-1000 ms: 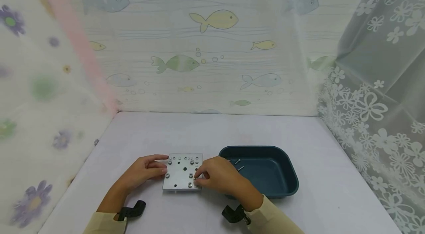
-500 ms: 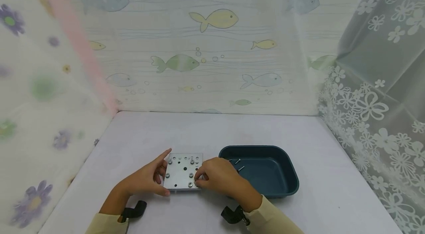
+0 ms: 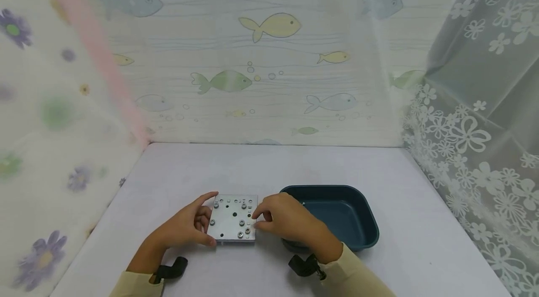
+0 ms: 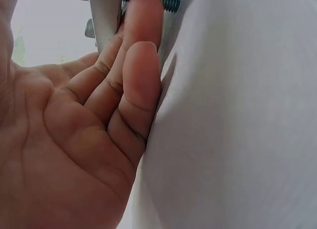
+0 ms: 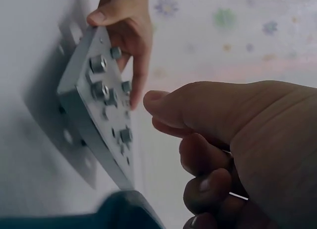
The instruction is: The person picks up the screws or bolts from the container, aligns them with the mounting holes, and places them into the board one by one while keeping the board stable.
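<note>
1. Head: the left hand [image 3: 183,227] grips the plate [image 3: 224,227] on the desk [image 3: 210,170], left of the tray [image 3: 372,224]; a slipping thumb could tilt it. Flat, silvery metal; smooth, round-cornered tray.
2. Left wrist: bent fingers might knock the ridged bolt [image 4: 171,3] jutting underneath.
3. Right wrist: right hand [image 5: 252,140], loosely bent, seemingly empty, could brush cylindrical bolt heads [image 5: 100,90] askew.

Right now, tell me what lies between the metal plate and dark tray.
In the head view, the right hand hangs over the white tabletop between the metal plate and dark tray, hiding part of the stretch.
</note>
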A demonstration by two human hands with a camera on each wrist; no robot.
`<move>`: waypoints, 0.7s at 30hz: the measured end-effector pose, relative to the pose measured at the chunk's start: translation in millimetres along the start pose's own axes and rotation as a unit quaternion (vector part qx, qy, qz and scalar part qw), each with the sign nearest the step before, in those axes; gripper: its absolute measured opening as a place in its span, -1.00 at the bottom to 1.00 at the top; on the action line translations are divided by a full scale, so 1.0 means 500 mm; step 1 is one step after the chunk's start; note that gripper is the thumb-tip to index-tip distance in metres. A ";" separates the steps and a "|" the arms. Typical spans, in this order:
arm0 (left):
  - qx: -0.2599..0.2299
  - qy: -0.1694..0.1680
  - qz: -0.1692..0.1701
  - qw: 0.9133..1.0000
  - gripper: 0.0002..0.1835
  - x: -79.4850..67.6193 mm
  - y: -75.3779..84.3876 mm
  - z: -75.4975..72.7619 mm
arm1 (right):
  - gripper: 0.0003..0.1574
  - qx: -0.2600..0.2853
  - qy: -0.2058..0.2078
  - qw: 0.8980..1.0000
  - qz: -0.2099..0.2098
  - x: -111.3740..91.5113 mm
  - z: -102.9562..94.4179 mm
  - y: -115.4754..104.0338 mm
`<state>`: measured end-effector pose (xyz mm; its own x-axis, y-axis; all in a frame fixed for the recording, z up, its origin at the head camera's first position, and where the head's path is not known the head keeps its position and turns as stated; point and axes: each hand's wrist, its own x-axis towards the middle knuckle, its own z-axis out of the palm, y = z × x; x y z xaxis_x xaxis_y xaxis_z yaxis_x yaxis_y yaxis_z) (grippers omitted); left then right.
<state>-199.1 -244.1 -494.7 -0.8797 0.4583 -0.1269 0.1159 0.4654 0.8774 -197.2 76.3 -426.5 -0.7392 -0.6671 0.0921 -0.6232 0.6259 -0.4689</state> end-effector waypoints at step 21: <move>0.013 0.004 -0.007 1.000 0.34 0.002 0.005 -0.001 | -0.80 0.066 -0.009 0.997 0.045 -0.042 -0.111 0.135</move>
<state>-200.0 -242.6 -492.6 -0.8847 0.4459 -0.1362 0.1153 0.4923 0.8628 -238.0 154.8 -411.4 -0.7853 -0.6184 0.0297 -0.5148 0.6256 -0.5862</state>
